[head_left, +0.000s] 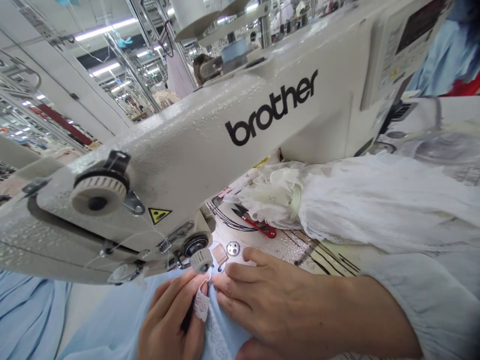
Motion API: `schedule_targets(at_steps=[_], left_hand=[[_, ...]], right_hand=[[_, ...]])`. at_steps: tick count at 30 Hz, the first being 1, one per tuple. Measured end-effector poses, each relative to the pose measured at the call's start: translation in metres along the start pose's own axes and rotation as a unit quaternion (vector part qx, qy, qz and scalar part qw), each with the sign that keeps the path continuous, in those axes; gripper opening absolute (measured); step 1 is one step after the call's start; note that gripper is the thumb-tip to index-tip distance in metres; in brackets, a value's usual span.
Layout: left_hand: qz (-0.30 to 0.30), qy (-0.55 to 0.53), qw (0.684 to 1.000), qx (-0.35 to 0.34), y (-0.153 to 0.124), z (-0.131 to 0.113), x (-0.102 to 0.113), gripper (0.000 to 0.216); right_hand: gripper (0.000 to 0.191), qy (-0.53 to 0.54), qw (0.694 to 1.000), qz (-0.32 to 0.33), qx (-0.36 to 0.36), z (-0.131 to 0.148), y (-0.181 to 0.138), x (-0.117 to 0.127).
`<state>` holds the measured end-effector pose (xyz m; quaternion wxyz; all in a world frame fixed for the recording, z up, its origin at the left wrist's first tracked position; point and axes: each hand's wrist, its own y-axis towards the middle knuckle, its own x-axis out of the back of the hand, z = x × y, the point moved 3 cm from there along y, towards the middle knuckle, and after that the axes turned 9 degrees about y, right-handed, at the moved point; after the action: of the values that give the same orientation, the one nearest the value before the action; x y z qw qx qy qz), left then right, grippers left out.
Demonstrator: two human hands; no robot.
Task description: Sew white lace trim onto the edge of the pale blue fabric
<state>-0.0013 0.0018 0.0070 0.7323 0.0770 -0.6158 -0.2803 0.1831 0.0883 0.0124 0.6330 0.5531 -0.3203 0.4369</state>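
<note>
My left hand (168, 320) pinches a strip of white lace trim (201, 305) sewn along pale blue fabric (228, 335). My right hand (285, 300) comes in from the right, its fingertips pressed on the same fabric beside the lace. Both hands sit just below the needle area of a white Brother sewing machine (157, 155), and its lower parts hide the needle. Red-handled thread snips (255, 225) lie on the table beyond my right hand, next to a bundle of white lace-trimmed fabric (273, 192).
A round metal plate (233, 248) is set in the patterned tabletop (300, 250). More pale blue cloth (30, 320) hangs at lower left. A control panel (412, 45) sits on the machine's right end. Rows of factory machines (127, 85) stand behind it.
</note>
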Motion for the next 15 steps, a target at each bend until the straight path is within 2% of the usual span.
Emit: schedule_targets(at_steps=[15], left_hand=[[0.021, 0.019, 0.999, -0.016, -0.0031, 0.0061, -0.0020, 0.029]], right_hand=[[0.050, -0.008, 1.000, 0.002, -0.005, 0.0007, 0.0000, 0.0011]])
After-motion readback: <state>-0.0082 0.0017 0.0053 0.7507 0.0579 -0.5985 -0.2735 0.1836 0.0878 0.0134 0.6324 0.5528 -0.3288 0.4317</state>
